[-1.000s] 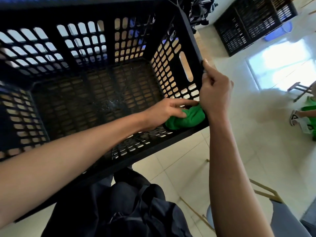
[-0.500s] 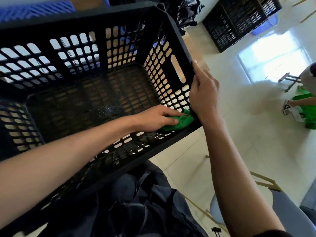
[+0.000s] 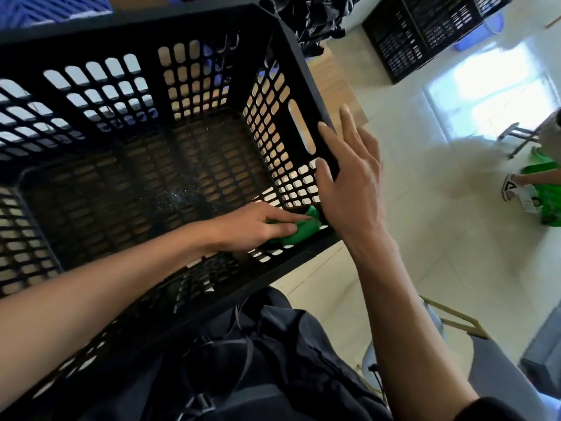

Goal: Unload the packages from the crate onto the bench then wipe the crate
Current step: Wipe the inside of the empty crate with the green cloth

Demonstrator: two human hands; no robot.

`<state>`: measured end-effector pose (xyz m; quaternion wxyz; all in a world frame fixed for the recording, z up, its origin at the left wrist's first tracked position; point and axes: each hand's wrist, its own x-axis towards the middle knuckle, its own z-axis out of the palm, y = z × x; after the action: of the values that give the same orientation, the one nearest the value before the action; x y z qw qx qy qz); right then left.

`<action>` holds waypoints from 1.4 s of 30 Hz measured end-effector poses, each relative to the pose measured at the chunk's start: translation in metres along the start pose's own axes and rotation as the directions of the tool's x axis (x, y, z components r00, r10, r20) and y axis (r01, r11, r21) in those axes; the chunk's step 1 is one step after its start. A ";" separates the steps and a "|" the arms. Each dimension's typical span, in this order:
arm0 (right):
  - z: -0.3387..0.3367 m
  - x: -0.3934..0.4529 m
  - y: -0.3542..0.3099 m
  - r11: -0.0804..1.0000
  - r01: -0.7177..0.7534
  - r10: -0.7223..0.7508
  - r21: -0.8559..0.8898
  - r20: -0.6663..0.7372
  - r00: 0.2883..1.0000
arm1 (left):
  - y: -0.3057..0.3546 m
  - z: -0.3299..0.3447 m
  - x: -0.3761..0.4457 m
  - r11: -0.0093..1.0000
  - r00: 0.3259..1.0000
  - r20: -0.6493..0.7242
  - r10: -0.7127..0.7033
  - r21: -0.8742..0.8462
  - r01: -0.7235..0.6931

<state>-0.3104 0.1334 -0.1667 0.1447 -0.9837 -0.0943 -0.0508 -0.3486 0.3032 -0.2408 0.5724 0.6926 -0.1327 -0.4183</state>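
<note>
A black slotted plastic crate point(image 3: 194, 28) fills the upper left of the head view, tilted toward me, with nothing inside but a few water drops on its floor. My left hand point(image 3: 258, 227) reaches into its near right corner and presses a green cloth point(image 3: 303, 230) against the floor with fairly straight fingers. My right hand point(image 3: 349, 183) lies with straightened fingers against the crate's right rim, thumb on the inner side. No packages are in sight.
A second black crate point(image 3: 425, 28) stands on the pale tiled floor at the upper right. Black plastic bags point(image 3: 315, 16) lie behind the near crate. A person's sandalled foot point(image 3: 511, 186) and a green bag point(image 3: 543, 189) are at the far right. A chair frame point(image 3: 455, 320) is at lower right.
My right hand has loosened from gripping the crate's right rim and its fingers now stretch out. My left hand keeps the cloth in the same corner.
</note>
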 end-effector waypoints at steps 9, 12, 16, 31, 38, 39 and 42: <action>0.015 -0.065 -0.018 0.981 0.156 -0.161 0.114 0.036 0.986 | -0.027 -0.013 -0.019 0.991 0.998 -0.005 -0.057 0.120 0.057; 0.017 -0.063 -0.023 0.990 0.087 -0.093 0.107 0.053 0.994 | -0.027 -0.014 -0.023 0.995 0.998 0.000 -0.056 0.086 0.055; 0.017 -0.062 -0.026 0.993 0.023 -0.028 0.116 0.041 0.999 | -0.022 -0.011 -0.020 0.999 0.999 0.029 -0.018 0.052 0.016; 0.014 -0.061 -0.037 0.984 -0.127 0.123 0.128 0.035 0.992 | -0.015 -0.001 -0.023 0.992 0.999 0.005 -0.043 -0.115 0.043; 0.019 -0.065 -0.031 0.953 -0.141 0.163 0.268 -0.061 0.985 | -0.009 0.006 -0.027 0.950 0.998 -0.024 0.065 -0.305 -0.069; 0.019 -0.066 -0.031 0.950 -0.142 0.168 0.280 -0.070 0.983 | -0.009 0.006 -0.025 0.943 0.997 -0.036 0.061 -0.326 -0.069; 0.020 -0.066 -0.031 0.950 -0.128 0.156 0.285 -0.080 0.984 | -0.012 0.009 -0.021 0.943 0.997 -0.035 0.069 -0.323 -0.077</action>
<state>-0.3796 0.1572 -0.1855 0.2898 -0.9538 -0.0221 -0.0764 -0.3715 0.3147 -0.2422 0.6951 0.5886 -0.0808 -0.4048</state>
